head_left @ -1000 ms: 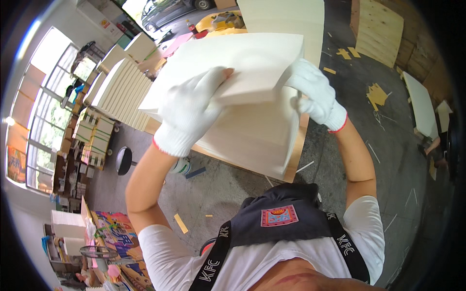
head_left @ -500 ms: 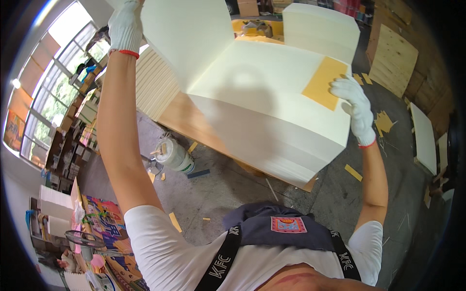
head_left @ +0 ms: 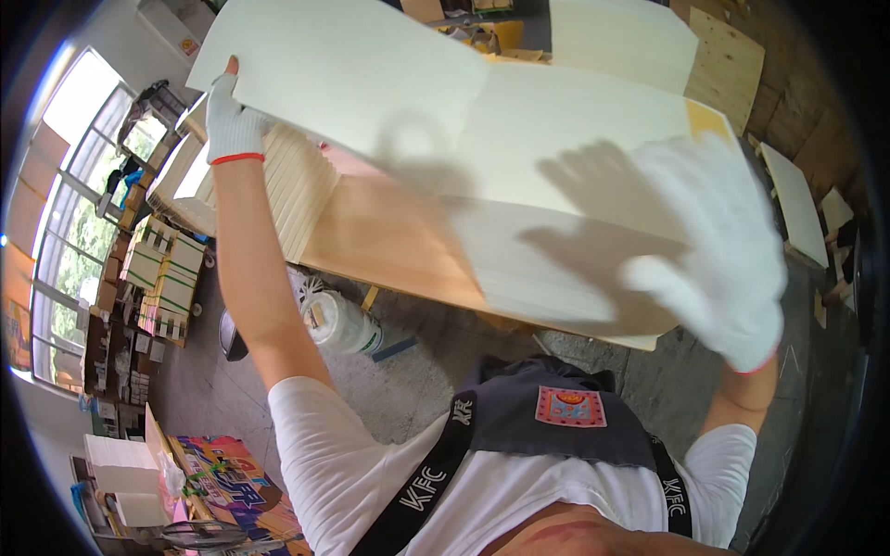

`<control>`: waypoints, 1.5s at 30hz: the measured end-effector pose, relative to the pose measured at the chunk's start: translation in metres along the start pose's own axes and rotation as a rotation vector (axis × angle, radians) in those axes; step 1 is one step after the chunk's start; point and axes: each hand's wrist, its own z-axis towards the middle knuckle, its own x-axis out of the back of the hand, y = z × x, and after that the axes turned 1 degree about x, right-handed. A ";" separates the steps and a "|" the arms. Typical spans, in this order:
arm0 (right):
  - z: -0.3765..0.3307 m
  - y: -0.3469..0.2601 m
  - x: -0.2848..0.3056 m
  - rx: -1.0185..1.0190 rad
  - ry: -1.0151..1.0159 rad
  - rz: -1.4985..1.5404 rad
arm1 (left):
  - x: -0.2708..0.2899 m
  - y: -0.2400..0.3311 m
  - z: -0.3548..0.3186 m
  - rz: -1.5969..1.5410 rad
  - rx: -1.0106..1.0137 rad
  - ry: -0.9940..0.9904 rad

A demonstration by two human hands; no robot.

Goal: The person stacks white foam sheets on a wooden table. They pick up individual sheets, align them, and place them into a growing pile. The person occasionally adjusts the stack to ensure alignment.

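Note:
A large creased white cardboard sheet (head_left: 565, 139) lies over the wooden table, with its left panel (head_left: 343, 65) raised at a slant. My left hand (head_left: 235, 120), in a white knit glove with a red cuff, is closed on the lower left edge of that panel. The bare thumb tip shows; the other fingers are partly hidden. On the right, my gloved right hand (head_left: 718, 241) hovers above the cardboard, blurred, fingers spread and holding nothing. Its shadow falls on the sheet. Beyond it, a yellow paper piece (head_left: 706, 122) on the cardboard is mostly covered by the hand.
A stack of white boards (head_left: 295, 190) stands on the left of the wooden table (head_left: 389, 241). Below the table edge, a white bucket (head_left: 343, 322) sits on the grey floor. A white panel (head_left: 795, 199) leans at the right. Bundled boards (head_left: 167, 269) stand farther left.
My left hand has come nearer, and the raised panel now slants lower. My right hand has lifted off the yellow paper and moved toward me, its fingers spreading.

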 end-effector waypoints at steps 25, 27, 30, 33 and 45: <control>0.124 -0.245 -0.378 -0.384 0.013 0.770 | 0.212 -0.121 -0.136 0.003 -0.197 0.043; 0.129 -0.255 -0.388 -0.706 -0.234 1.084 | 0.199 -0.128 -0.133 0.194 -0.181 0.013; 0.113 -0.267 -0.427 -0.929 -0.233 1.297 | 0.193 -0.134 -0.115 0.726 -0.101 -0.159; 0.073 -0.268 -0.491 -0.996 -0.113 1.530 | 0.281 -0.168 -0.070 1.560 0.084 -0.166; 0.052 -0.249 -0.477 -0.909 -0.689 0.755 | 0.399 -0.276 -0.056 1.961 0.614 -0.288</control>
